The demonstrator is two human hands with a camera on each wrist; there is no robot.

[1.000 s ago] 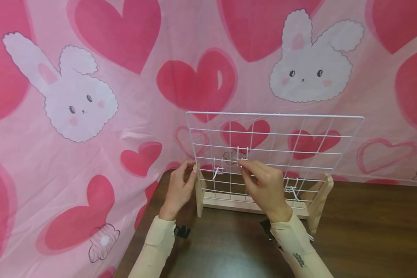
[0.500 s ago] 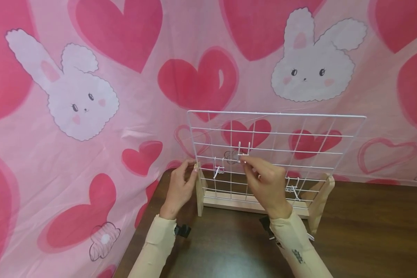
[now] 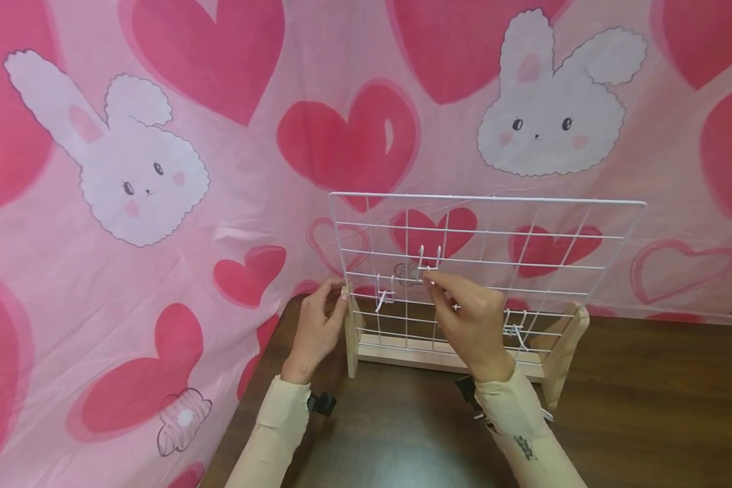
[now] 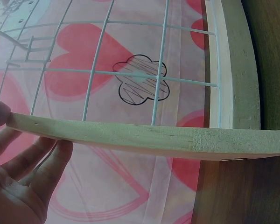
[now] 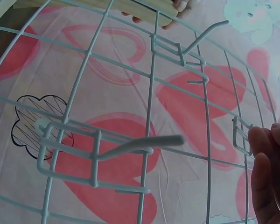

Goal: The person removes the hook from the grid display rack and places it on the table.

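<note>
A white wire grid (image 3: 488, 257) stands upright in a wooden base. My left hand (image 3: 316, 332) grips the top of its left wooden upright (image 4: 130, 135), thumb on one side and fingers on the other. With thumb and fingertips, my right hand (image 3: 471, 322) pinches a small white wire hook (image 3: 429, 261) at the middle of the grid; the fingers cover part of it. In the right wrist view this held hook (image 5: 242, 135) overlaps the bars. Two more hooks hang on the grid, a left hook (image 3: 384, 296) and a right hook (image 3: 515, 330).
The right wrist view shows another hook (image 5: 93, 154) on the bars, close to the camera. White wire ends (image 3: 546, 414) show beside the right sleeve on the brown table (image 3: 390, 434). A pink cloth (image 3: 244, 169) with hearts and rabbits hangs behind and at left.
My right hand has lifted the pinched hook slightly up along the grid. My left hand keeps its hold on the upright.
</note>
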